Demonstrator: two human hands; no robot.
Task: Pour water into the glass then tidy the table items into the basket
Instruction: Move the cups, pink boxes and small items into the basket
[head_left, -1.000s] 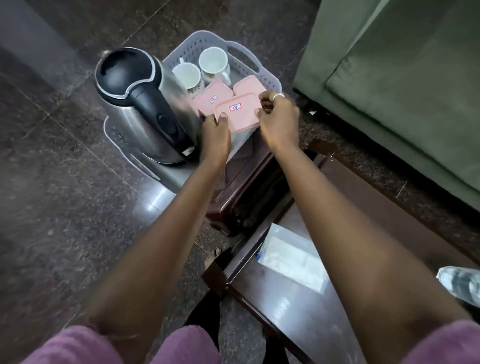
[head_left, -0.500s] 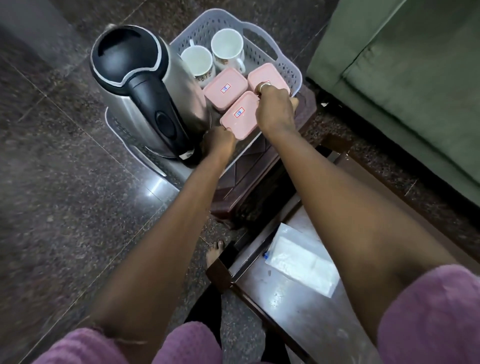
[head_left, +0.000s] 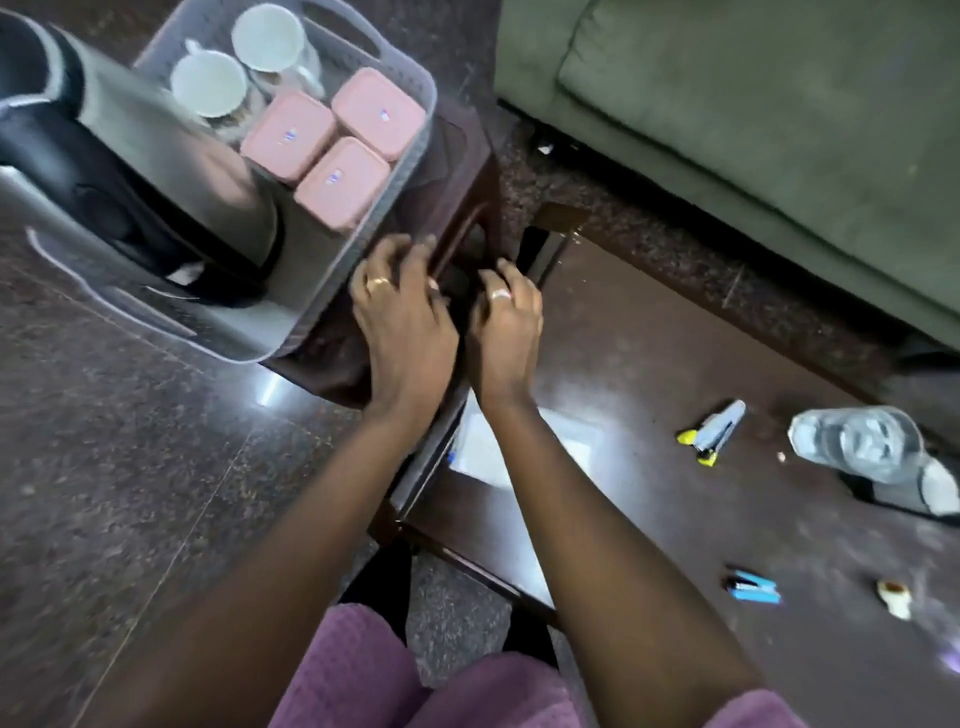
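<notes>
A grey basket stands on a small dark stool at the upper left. It holds a steel kettle with a black handle, two white cups and three pink lidded boxes. My left hand and my right hand hover side by side just in front of the basket's near corner, over the stool's edge. Their fingers are loosely curled and hold nothing. A clear water bottle lies on the brown table at the right.
On the table lie a clear plastic bag, a grey and yellow item, a blue item and a small pale item. A green sofa runs along the far side. Dark polished floor lies to the left.
Both hands have let go of the third pink box, which now sits in the basket, and have drawn back toward me. The view has swung right, showing more of the table.
</notes>
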